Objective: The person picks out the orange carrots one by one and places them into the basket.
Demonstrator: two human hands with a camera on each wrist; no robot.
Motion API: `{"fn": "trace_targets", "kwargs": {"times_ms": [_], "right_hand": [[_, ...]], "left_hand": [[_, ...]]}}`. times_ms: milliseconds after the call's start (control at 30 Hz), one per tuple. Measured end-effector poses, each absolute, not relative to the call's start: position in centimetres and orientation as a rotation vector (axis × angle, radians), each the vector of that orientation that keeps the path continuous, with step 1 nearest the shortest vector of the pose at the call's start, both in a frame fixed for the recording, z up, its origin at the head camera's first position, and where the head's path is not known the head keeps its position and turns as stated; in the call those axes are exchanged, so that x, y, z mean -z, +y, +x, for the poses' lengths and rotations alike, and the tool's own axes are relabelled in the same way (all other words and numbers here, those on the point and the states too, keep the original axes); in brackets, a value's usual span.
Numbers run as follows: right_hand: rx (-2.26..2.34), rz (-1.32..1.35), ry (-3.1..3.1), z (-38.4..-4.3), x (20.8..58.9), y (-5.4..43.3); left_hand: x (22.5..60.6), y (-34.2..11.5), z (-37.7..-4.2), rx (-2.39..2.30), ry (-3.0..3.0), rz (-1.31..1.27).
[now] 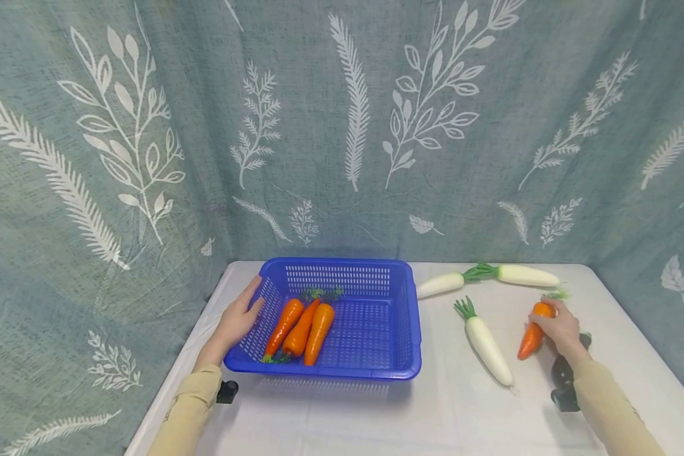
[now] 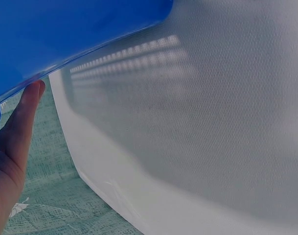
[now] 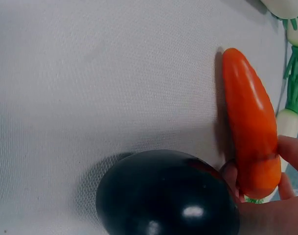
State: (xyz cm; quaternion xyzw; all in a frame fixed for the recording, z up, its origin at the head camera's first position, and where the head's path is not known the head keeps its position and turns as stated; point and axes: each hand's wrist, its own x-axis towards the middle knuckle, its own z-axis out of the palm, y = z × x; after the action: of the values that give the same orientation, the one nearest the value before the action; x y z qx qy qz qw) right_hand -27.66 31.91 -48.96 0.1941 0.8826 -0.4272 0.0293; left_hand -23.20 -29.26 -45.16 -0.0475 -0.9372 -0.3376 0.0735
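Note:
My right hand [image 1: 557,326] pinches an orange carrot [image 1: 531,339] near its leafy top, at the right side of the table. In the right wrist view the fingers close round the thick end of that carrot [image 3: 251,122], whose tip points away over the white cloth. A glossy dark eggplant [image 3: 166,196] lies right beside it, partly hidden under my right forearm in the head view. At the left, my left hand [image 1: 236,323] touches the left rim of a blue plastic basket [image 1: 342,373] with its fingers extended. Inside the basket lie three carrots [image 1: 319,334] side by side, towards its left.
One white radish [image 1: 488,351] with green stalks lies between the basket and the held carrot. Two more radishes, a left one [image 1: 441,285] and a right one [image 1: 527,275], lie stalk to stalk along the table's back edge. A patterned green curtain [image 1: 319,126] hangs behind.

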Motion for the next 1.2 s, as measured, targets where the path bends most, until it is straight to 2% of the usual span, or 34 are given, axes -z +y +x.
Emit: {"fn": "trace_targets", "kwargs": {"times_ms": [1200], "right_hand": [[1.365,0.668,2.691,-27.61,49.11,31.48]], "left_hand": [[45.29,-29.35,-23.22,1.013,-2.810,-0.151]]}}
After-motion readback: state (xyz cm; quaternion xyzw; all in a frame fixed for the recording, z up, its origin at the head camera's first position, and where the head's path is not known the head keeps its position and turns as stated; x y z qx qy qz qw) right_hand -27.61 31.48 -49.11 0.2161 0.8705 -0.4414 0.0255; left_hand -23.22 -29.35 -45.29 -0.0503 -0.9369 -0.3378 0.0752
